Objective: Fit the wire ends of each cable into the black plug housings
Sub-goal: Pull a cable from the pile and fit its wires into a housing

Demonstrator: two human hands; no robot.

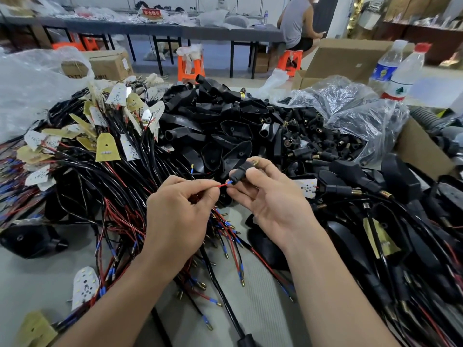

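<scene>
My left hand (180, 209) pinches a red wire (221, 185) with a blue sleeve at its tip. The tip sits at the opening of a small black plug housing (239, 171), which my right hand (273, 196) grips between thumb and fingers; a brass end shows above the thumb. Both hands are at the middle of the view, above a heap of black cables with red wire ends (225, 234). Loose plug housings (325, 144) lie in a pile at the back right.
Black lamp shells (213, 116) are heaped behind my hands. LED boards on cables (107, 146) cover the left. A clear bag (350, 106), a cardboard box (345, 61) and two water bottles (400, 71) stand at the right. A seated person (298, 23) is far behind.
</scene>
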